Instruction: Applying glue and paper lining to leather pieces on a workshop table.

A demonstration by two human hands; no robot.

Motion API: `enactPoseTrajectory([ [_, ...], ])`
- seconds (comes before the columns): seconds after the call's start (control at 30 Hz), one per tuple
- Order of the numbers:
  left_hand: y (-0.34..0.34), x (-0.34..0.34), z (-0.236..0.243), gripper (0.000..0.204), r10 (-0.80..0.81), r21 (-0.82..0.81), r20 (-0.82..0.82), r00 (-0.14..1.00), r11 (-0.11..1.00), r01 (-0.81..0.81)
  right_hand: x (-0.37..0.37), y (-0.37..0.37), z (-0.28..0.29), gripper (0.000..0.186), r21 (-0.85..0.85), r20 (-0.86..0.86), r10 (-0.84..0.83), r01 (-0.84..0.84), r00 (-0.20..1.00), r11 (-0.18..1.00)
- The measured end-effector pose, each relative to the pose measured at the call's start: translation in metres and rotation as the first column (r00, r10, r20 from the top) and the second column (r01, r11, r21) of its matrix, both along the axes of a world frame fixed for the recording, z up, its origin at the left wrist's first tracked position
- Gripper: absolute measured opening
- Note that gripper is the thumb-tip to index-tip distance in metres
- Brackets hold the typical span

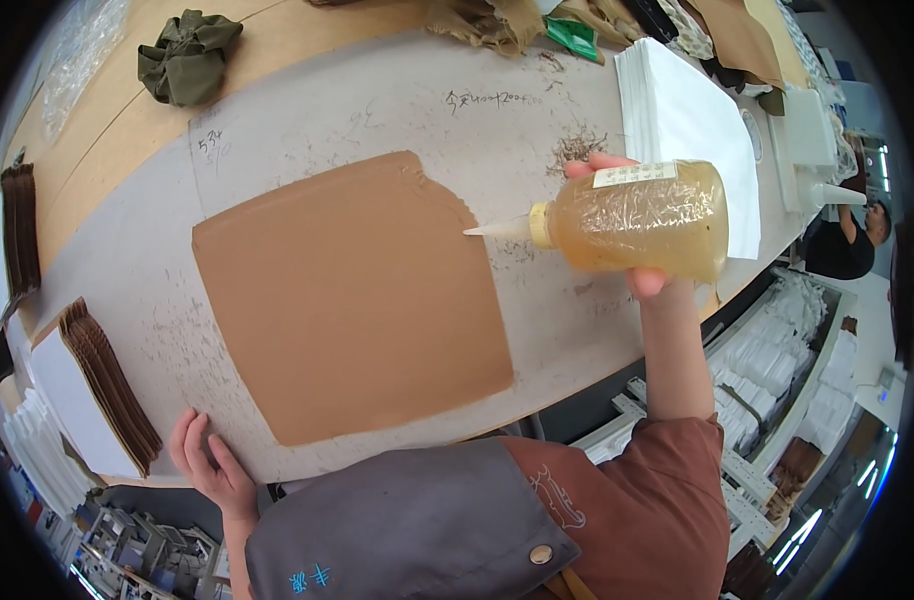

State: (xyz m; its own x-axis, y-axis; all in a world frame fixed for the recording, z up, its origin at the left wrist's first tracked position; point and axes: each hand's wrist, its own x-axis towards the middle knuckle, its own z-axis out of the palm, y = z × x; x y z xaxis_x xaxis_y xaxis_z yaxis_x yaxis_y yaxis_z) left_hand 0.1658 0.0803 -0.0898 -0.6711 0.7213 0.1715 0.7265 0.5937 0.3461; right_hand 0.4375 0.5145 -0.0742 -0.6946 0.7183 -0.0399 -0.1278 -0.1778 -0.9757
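Dark grey apron cloth (397, 520) over a brown sleeve (657, 490) lies closest, along the lower edge. Just beyond it the left hand (215, 468) rests by the near rim of the desk (102, 95), its grip spread loosely and holding nothing, just beside the brown panel (357, 310) but apart from it. The right hand (649, 283), mostly hidden behind the squeeze bottle (642, 225), has its grip wrapped around that bottle, tilted nearly flat and half wrapped in wrinkled clear film. Its pale nozzle (499, 231) points left, the tip at the panel's right edge, below the notched upper corner; whether it touches or hovers, I cannot tell.

The panel lies flat mid-desk on a grey sheet (327, 125). To lay the liquid well, I would use light, even pressure, draw the tip along the edge at one pace, slow down at the curved notch, and ease off before lifting. Left fingers on the panel's middle would steady it against dragging.

Left of it sits a stack of brown pieces (112, 380); farther off are white sheets (672, 115), an olive cloth bundle (189, 58) and, well away at right, a co-worker (842, 248).
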Motion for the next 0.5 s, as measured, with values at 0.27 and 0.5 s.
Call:
enactPoseTrajectory([
  [0.27, 0.002, 0.001, 0.0, 0.025, -0.001, 0.001, 0.018, 1.0, 1.0, 0.001, 0.017, -0.008, 0.0, 0.112, -0.058, -0.006, 0.05, -0.05, 0.999, 0.997],
  [0.5, 0.003, 0.001, -0.001, 0.026, 0.005, -0.007, 0.009, 1.0, 1.0, -0.005, 0.034, -0.015, -0.008, 0.109, -0.062, -0.07, 0.134, -0.138, 0.989, 0.988],
])
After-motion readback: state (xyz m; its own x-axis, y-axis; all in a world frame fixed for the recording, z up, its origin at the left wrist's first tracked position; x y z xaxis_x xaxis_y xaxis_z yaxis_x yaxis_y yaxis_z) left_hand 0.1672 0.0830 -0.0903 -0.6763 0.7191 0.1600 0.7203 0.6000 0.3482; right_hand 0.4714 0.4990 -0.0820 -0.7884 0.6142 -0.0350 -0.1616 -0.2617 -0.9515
